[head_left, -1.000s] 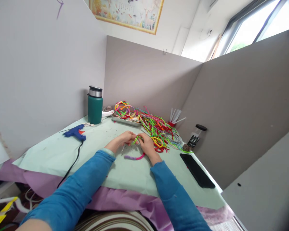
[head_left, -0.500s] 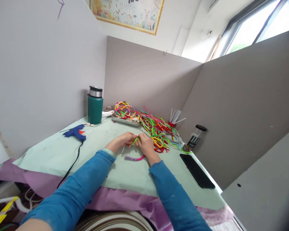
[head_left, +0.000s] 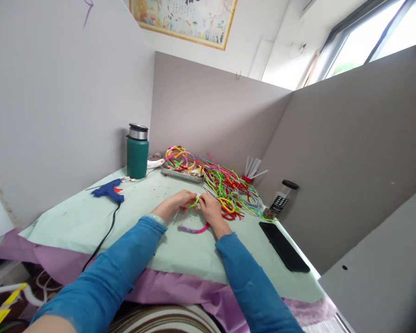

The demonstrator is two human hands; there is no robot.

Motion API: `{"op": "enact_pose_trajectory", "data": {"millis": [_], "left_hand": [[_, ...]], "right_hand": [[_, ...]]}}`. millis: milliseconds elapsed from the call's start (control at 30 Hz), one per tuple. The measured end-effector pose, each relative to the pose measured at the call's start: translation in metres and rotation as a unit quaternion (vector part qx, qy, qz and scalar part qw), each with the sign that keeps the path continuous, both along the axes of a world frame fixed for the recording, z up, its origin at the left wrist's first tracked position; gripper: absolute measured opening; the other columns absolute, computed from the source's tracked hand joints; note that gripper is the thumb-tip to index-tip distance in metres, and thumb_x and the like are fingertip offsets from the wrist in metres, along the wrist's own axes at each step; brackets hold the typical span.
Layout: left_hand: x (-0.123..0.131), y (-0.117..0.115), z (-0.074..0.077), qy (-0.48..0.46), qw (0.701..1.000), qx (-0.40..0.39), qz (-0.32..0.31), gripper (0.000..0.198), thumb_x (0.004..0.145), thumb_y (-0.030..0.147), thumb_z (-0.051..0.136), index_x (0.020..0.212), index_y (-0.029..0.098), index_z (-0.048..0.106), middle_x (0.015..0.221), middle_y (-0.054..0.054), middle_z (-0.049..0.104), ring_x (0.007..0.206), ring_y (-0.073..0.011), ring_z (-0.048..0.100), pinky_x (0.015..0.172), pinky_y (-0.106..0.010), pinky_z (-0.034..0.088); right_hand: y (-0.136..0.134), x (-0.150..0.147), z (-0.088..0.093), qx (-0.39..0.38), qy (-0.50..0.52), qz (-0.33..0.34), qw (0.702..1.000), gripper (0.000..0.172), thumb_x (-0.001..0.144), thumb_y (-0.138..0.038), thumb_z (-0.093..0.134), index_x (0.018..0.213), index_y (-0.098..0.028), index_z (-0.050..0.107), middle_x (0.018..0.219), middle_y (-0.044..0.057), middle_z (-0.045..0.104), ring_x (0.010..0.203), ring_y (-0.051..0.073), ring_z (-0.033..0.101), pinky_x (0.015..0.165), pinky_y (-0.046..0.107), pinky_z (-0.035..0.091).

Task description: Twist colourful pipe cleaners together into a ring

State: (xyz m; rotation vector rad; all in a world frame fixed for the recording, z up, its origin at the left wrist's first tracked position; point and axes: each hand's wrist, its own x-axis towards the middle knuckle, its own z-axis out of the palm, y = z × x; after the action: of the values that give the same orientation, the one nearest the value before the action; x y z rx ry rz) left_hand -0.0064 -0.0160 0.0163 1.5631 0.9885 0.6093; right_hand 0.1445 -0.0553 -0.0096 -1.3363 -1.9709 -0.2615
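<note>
Over the middle of the table my left hand (head_left: 180, 200) and my right hand (head_left: 211, 208) meet, fingers closed. Between their fingertips is a bright green pipe cleaner (head_left: 195, 203), bent, which both hands hold. A thin pale stem (head_left: 175, 213) sticks out below my left fingers. Under my right hand a pink and purple fuzzy strand (head_left: 193, 230) curves out to the left; whether it joins the green piece is hidden. Just beyond my right hand lies a heap of coloured pipe cleaners (head_left: 225, 185).
A blue glue gun (head_left: 108, 190) with a black cord lies left, near a green bottle (head_left: 137, 155). A metal tray (head_left: 182, 176) of fuzzy pieces sits behind. To the right are a black phone (head_left: 283, 246), a black-lidded jar (head_left: 280, 199) and white sticks (head_left: 252, 167).
The green pipe cleaner has shifted slightly between my fingertips, and a small white patch now shows beside it. My arms stay nearly where they were.
</note>
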Motion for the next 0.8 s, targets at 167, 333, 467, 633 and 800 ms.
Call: {"op": "enact_pose_trajectory", "data": {"millis": [167, 333, 467, 633, 800], "left_hand": [[0.001, -0.005, 0.004, 0.013, 1.000, 0.004, 0.021, 0.037, 0.079, 0.047, 0.049, 0.080, 0.012, 0.060, 0.062, -0.003, 0.063, 0.031, -0.0031, 0.023, 0.040, -0.023, 0.035], [0.000, -0.011, 0.009, 0.026, 0.999, 0.010, 0.030, 0.040, 0.077, 0.049, 0.051, 0.078, 0.011, 0.063, 0.042, 0.003, 0.047, 0.032, -0.0047, 0.022, 0.039, -0.023, 0.033], [0.000, -0.010, 0.009, 0.031, 0.999, 0.019, 0.037, 0.043, 0.074, 0.053, 0.054, 0.074, 0.011, 0.063, 0.036, 0.007, 0.033, 0.033, -0.0054, 0.022, 0.039, -0.023, 0.032], [0.001, -0.007, 0.005, 0.044, 0.996, 0.042, 0.068, 0.045, 0.070, 0.056, 0.057, 0.074, 0.011, 0.062, 0.039, 0.007, 0.032, 0.034, -0.0063, 0.028, 0.037, -0.022, 0.031], [0.001, -0.006, 0.003, 0.035, 0.996, 0.042, 0.068, 0.047, 0.067, 0.057, 0.060, 0.078, 0.012, 0.062, 0.043, 0.005, 0.041, 0.036, -0.0062, 0.030, 0.038, -0.022, 0.032]], "right_hand": [[0.002, 0.000, 0.000, -0.015, 0.036, 0.009, 0.999, 0.021, 0.086, -0.026, 0.040, 0.072, -0.019, 0.055, 0.073, 0.002, 0.057, 0.066, 0.014, 0.048, 0.059, 0.024, 0.028], [0.004, 0.001, -0.001, -0.026, 0.067, 0.014, 0.997, 0.022, 0.085, -0.026, 0.039, 0.069, -0.019, 0.053, 0.067, 0.001, 0.055, 0.061, 0.013, 0.046, 0.057, 0.023, 0.027], [0.007, 0.002, -0.004, -0.041, 0.087, 0.010, 0.995, 0.025, 0.086, -0.029, 0.039, 0.067, -0.019, 0.052, 0.062, 0.000, 0.053, 0.057, 0.012, 0.044, 0.056, 0.023, 0.026], [0.010, 0.003, -0.006, -0.055, 0.105, 0.001, 0.993, 0.026, 0.085, -0.028, 0.037, 0.064, -0.019, 0.051, 0.058, -0.001, 0.052, 0.054, 0.012, 0.042, 0.053, 0.023, 0.024], [0.010, 0.003, -0.007, -0.059, 0.116, -0.025, 0.991, 0.028, 0.085, -0.028, 0.036, 0.062, -0.019, 0.049, 0.056, -0.001, 0.050, 0.053, 0.012, 0.041, 0.053, 0.024, 0.024]]}}
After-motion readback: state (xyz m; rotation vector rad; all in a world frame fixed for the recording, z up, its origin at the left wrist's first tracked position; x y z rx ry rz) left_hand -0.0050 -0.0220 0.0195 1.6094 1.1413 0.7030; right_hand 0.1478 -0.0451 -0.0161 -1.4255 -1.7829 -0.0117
